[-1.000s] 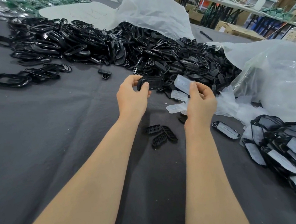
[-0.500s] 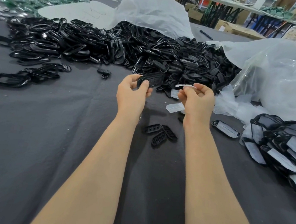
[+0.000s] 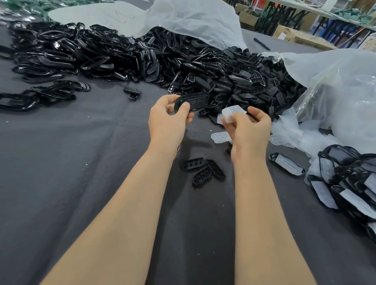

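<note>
A factory assembly workshop: heaps of identical black plastic parts [image 3: 144, 61] on a cloth-covered worktable [image 3: 40, 173], cartons [image 3: 293, 36] behind.

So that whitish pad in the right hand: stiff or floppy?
Likely floppy: the whitish pad looks bent where the right hand pinches it. Probably very light, being thin and translucent. Unlikely to roll, since it looks flat.

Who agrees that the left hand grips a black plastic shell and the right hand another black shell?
No. In the head view the right hand pinches a translucent white piece; only the left hand grips a black plastic shell.
</note>
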Demonstrator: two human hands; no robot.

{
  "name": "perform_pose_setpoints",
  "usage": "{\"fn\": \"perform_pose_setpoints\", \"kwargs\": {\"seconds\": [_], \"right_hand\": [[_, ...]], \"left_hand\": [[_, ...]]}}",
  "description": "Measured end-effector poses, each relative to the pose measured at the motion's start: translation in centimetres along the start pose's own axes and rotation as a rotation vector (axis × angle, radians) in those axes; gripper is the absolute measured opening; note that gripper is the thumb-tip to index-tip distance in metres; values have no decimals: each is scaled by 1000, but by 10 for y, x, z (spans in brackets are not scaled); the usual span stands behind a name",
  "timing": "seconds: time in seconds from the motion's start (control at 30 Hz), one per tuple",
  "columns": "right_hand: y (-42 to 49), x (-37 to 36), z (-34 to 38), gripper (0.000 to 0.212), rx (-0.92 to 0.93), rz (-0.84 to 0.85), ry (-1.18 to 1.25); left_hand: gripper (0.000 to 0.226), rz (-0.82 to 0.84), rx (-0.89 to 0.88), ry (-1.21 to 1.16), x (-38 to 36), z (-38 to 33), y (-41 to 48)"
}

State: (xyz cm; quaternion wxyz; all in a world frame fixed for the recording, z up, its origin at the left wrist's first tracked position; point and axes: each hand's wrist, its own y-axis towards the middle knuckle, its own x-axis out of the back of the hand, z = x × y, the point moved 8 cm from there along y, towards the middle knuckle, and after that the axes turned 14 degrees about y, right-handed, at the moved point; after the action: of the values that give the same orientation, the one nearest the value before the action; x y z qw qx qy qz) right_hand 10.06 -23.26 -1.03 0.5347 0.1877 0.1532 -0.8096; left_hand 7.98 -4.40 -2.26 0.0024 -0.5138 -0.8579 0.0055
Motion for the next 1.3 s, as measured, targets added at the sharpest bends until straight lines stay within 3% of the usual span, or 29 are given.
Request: {"fn": "perform_pose_setpoints", "kwargs": {"seconds": [0.13,0.37,0.6,0.73,0.87,1.03,1.17,1.3], "right_hand": [[-1,-1,-11,14,-197,-7,254],[-8,-2,-18,11,-383,-34,554],[-6,-7,-12,16,-226,76,57],[-8,-13,-9,10,-239,172,75],[-7,-13,0,13,-123,174,100],[-16,-25,19,12,170,274,-161],[-26,-40,17,15,233,453,-378],[-27,-41,14,11,329,422,-585]], "left_hand": [[15,5,-3,1,-1,0,0],[15,7,-15,17,-1,0,0],[15,1,-16,16,0,-1,-1],[17,3,-20,22,0,-1,-1],[21,13,-32,54,-1,-3,-2],[25,21,-53,108,-1,-4,-4],[17,41,-82,161,-3,-6,-3],[22,70,-142,220,-8,-9,-3]]}}
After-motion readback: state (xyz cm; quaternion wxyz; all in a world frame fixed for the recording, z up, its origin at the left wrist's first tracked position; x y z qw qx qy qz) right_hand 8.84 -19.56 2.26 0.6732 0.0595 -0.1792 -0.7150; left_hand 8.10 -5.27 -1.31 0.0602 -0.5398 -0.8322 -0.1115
